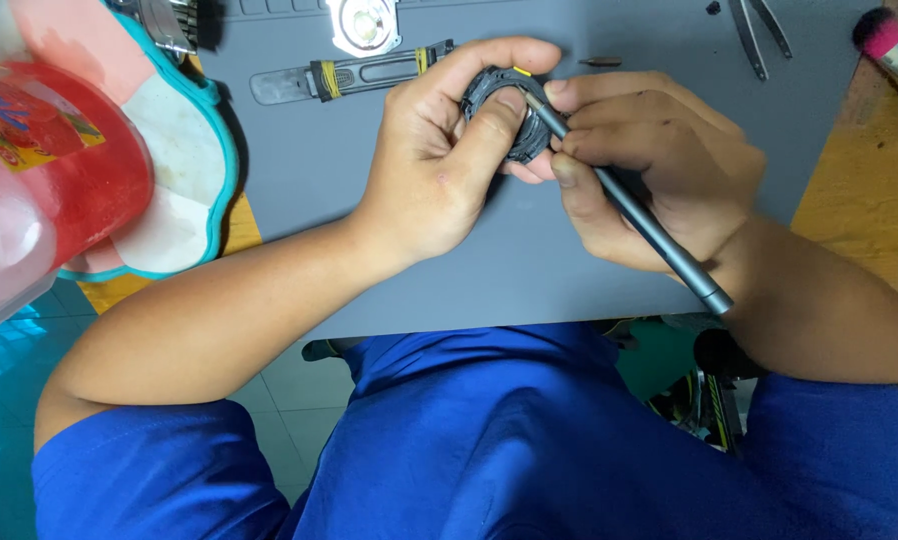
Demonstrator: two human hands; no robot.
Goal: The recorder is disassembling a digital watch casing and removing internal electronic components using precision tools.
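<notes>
My left hand (439, 150) grips a round black watch case (504, 110) over the grey work mat (319, 170), thumb pressed on its face and fingers curled round its far rim. My right hand (649, 165) holds a slim grey screwdriver (639, 215) like a pen, its tip set against the right side of the case. Most of the case is hidden by my fingers.
A black watch strap with yellow bands (354, 75) and a round metal case back (364, 25) lie at the mat's far edge. Tweezers (754, 35) and a pink brush (889, 45) rest at the right. A red plastic container (39, 170) and a teal-rimmed tray (184, 170) stand left.
</notes>
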